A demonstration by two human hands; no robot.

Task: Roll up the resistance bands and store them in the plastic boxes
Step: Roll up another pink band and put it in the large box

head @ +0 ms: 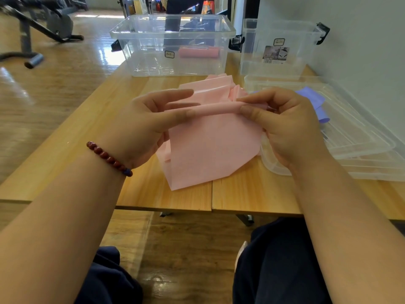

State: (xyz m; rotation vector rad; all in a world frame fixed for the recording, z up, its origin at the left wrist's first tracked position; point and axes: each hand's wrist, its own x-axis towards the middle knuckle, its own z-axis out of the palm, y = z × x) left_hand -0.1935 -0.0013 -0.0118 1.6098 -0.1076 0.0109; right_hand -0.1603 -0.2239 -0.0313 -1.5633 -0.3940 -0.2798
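Note:
A pink resistance band (210, 148) hangs over the wooden table (140, 189), its top edge rolled into a thin tube. My left hand (151, 123) pinches the tube's left end between thumb and fingers. My right hand (285, 123) pinches its right end. More of the pink band lies bunched behind the tube. A rolled pink band (198, 52) lies inside the clear plastic box (173, 31) at the back of the table. A purple band (315, 102) rests on the box lids (359, 141) at the right, partly hidden by my right hand.
A second clear box (278, 47) with black latches stands at the back right against the wall. Exercise equipment (43, 23) stands on the wooden floor at the far left. My knees in dark trousers sit below the table's front edge.

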